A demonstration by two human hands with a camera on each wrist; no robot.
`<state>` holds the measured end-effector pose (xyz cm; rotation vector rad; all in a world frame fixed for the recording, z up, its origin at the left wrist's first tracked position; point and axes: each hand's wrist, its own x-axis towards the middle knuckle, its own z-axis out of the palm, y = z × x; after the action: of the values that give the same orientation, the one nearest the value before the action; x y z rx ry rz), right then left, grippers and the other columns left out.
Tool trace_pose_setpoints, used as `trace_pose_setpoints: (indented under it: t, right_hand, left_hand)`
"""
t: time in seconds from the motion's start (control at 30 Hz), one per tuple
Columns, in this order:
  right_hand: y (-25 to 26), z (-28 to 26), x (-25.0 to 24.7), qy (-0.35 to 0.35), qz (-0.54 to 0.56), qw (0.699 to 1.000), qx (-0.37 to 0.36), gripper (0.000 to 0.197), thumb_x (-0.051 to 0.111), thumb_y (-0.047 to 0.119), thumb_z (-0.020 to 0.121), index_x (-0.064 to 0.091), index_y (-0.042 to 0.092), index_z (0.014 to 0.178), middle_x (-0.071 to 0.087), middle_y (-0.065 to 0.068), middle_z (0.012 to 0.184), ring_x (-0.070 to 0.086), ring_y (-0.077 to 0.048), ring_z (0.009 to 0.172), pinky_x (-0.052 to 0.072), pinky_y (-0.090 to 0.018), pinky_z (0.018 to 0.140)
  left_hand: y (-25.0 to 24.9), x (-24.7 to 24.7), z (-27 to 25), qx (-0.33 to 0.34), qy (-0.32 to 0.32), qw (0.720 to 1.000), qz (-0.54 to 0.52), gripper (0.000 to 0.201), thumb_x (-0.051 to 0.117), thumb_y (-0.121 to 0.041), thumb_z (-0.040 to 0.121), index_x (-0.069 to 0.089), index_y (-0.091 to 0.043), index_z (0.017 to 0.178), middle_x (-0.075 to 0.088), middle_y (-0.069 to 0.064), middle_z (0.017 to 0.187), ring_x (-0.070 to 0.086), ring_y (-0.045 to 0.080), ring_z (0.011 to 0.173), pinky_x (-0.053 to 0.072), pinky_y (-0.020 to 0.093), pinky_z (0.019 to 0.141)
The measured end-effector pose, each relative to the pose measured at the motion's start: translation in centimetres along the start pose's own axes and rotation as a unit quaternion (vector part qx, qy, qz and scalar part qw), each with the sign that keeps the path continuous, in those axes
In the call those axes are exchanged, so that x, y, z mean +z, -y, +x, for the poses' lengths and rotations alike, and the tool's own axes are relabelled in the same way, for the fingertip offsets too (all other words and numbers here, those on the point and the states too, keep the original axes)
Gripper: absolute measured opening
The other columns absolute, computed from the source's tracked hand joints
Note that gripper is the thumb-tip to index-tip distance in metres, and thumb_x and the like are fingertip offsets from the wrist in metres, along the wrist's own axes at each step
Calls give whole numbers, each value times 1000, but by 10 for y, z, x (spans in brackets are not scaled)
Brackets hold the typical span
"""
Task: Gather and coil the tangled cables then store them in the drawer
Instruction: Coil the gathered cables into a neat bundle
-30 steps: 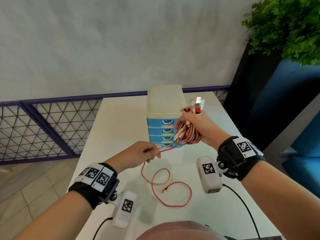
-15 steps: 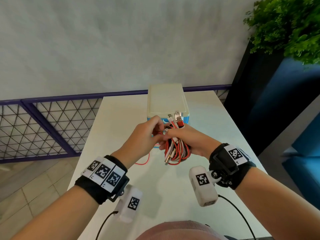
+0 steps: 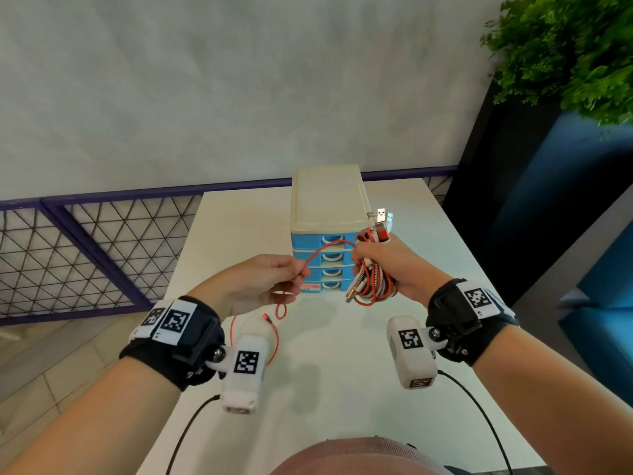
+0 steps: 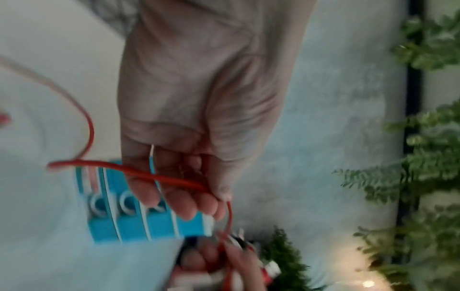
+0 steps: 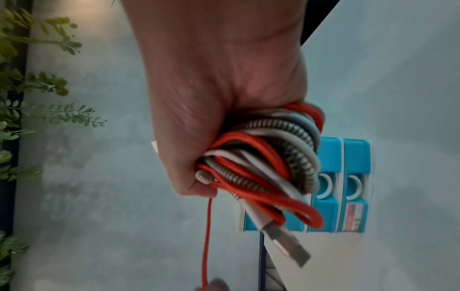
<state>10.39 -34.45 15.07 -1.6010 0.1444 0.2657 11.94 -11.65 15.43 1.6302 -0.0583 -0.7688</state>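
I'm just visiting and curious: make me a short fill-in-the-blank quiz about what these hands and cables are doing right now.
1. The right hand grips a bundle of coiled ____.
2. The left hand pinches a thin cable coloured ____.
3. The drawer unit on the white table has ____ blue drawers.
4. All its drawers are ____.

Missing words: cables; red; four; closed

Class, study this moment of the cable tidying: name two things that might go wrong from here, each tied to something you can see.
1. The thin red cable runs from the left hand to the bundle in the right hand; its loose tail lies looped on the table and may knot.
2. All drawers of the drawer unit look closed and both hands are full, so freeing one hand may loosen the coils.
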Motion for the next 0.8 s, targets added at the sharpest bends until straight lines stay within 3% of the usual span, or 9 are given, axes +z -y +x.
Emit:
trace_pose_setpoints:
  t: [0.07, 0.2, 0.37, 0.43, 0.5, 0.57, 0.63, 0.7, 0.8]
  right_hand:
    - [-2, 3, 8, -5, 21, 1000, -10, 10, 62, 8, 85, 57, 10, 77, 62, -12, 69, 63, -18, 54, 55, -28, 57]
    - [-6, 8, 21, 7, 60, 998, -4, 19, 70, 24, 79, 58, 12, 86, 57, -9, 73, 59, -18, 58, 51, -29, 60]
    - [-10, 9, 27, 24, 69, 997, 14, 54, 76, 38, 77, 58, -3, 107, 60, -16, 89, 62, -28, 76, 54, -37, 71]
    - [-11, 7, 28, 29, 58, 998, 5, 32, 74, 33, 82, 65, 5, 93, 65, -11, 80, 66, -23, 74, 55, -35, 69]
    - [-12, 5, 28, 34, 69, 997, 7, 30, 74, 32, 82, 66, 7, 95, 67, -16, 83, 68, -25, 77, 56, -37, 71]
    - [-13, 4, 27, 48, 83, 995, 11, 58, 77, 40, 78, 59, -2, 114, 63, -33, 104, 67, -36, 91, 55, -47, 84]
    - [-11, 2, 28, 63, 83, 995, 12, 71, 78, 47, 75, 56, -3, 121, 63, -32, 114, 66, -38, 97, 53, -48, 90]
    - [-9, 3, 26, 68, 79, 994, 13, 61, 79, 48, 73, 64, 1, 109, 68, -24, 101, 69, -32, 90, 57, -43, 83]
    - [-7, 0, 26, 78, 72, 994, 8, 27, 77, 37, 76, 67, 14, 85, 70, -8, 81, 70, -20, 74, 55, -33, 69]
  left_hand:
    - [-4, 14, -1, -5, 29, 999, -33, 16, 52, -19, 95, 65, -13, 87, 65, -3, 69, 63, 8, 64, 53, 24, 71]
    - [-9, 39, -1, -8, 52, 999, -8, 10, 60, -21, 91, 67, -15, 87, 70, -4, 75, 66, 6, 65, 55, 18, 64]
    - [-11, 46, 0, -6, 37, 998, 48, 12, 66, -26, 86, 67, -15, 80, 70, -2, 72, 62, 6, 58, 53, 18, 58]
    - [-13, 47, -3, 16, 39, 993, 107, 14, 65, -27, 88, 65, -15, 81, 68, -2, 72, 61, 8, 58, 51, 19, 57]
    - [-14, 52, -5, 57, 10, 978, 202, 16, 59, -27, 92, 60, -13, 83, 66, 2, 73, 60, 9, 54, 50, 21, 55]
    - [-12, 56, -6, 105, -36, 945, 307, 18, 54, -28, 94, 57, -12, 87, 67, 8, 76, 57, 10, 47, 49, 26, 52]
    - [-11, 58, -7, 136, -60, 915, 374, 17, 52, -30, 94, 55, -15, 87, 67, 6, 77, 53, 9, 43, 46, 26, 49]
    - [-11, 58, -7, 152, -71, 897, 410, 18, 53, -31, 93, 55, -17, 82, 66, 4, 82, 52, 7, 47, 42, 23, 49]
    - [-12, 60, -6, 170, -82, 873, 450, 18, 56, -30, 92, 57, -17, 80, 64, 2, 87, 56, 12, 71, 43, 24, 62]
